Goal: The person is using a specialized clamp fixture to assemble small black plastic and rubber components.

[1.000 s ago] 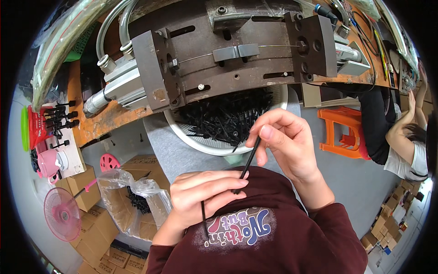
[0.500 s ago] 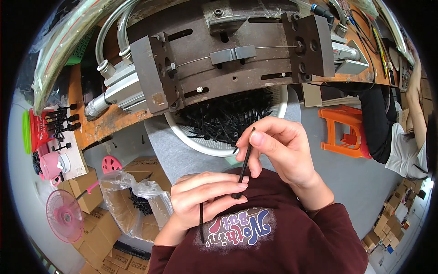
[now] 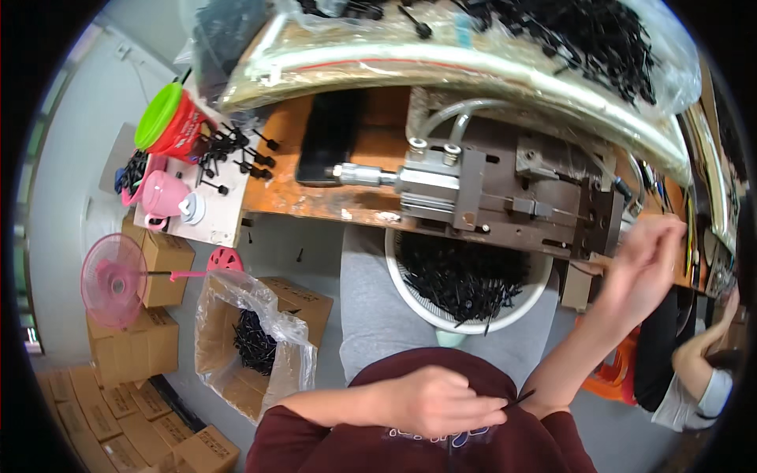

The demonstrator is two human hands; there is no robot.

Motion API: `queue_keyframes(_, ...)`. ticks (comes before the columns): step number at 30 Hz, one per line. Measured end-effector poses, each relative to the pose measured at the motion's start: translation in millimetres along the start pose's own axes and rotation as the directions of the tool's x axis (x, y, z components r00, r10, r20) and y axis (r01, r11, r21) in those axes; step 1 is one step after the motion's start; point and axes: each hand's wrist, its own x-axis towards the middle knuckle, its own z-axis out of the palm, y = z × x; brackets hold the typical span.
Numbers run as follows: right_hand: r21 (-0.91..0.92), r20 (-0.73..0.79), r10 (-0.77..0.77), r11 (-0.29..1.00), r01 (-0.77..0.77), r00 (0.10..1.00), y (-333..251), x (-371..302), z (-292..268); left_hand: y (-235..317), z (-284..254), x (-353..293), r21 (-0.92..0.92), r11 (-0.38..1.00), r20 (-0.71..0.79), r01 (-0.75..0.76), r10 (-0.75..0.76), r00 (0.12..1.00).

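My left hand (image 3: pixel 449 404) is closed in front of my chest. The tip of a thin black plastic rod (image 3: pixel 522 396) pokes out past its fingertips. My right hand (image 3: pixel 648 256) is lifted to the far right, beside the right end block of a metal clamping fixture (image 3: pixel 544 235). Motion smears its bent fingers, so whether they hold anything is unclear. A short grey block with a thin wire (image 3: pixel 530 207) through it sits in the middle of the fixture. On my lap, a white basket (image 3: pixel 394 268) holds a heap of black rods (image 3: pixel 461 276).
At left, a lined carton (image 3: pixel 213 339) holds more black pieces, near a pink fan (image 3: pixel 117 280). A phone (image 3: pixel 327 134) lies on the wooden bench, and a pink jug (image 3: pixel 164 193) stands on the side table. A bag of black parts (image 3: pixel 568 39) lies behind. Another person (image 3: pixel 702 370) sits at right.
My right hand has left the rod near my left hand and swung up and right to the fixture. My left hand has turned, still gripping a rod. The view has shifted toward the left.
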Motion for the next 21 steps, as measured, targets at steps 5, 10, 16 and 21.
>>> queue_keyframes(5, -0.419, 0.197, -0.074, 0.895, 0.152, 0.978, 15, -49, 66, -33, -101, 16, 0.278, 0.904, -0.473, 0.325, -0.165, 0.865)
queue_keyframes(10, -0.539, 0.008, -0.191, 0.826, 0.165, 0.982, 18, -54, 29, -73, -264, 79, 0.578, 0.736, -0.771, 0.352, 0.35, 0.532)
queue_keyframes(16, -0.608, 0.04, -0.073, 0.79, 0.082, 0.997, 17, -97, 7, -125, -407, 116, 0.043, 0.768, -0.971, 0.639, -0.118, 0.207)
queue_keyframes(21, -0.62, 0.039, 0.061, 0.784, -0.024, 0.997, 17, -108, -10, -129, -391, 71, 0.017, 0.796, -0.939, 0.606, -0.196, 0.283)
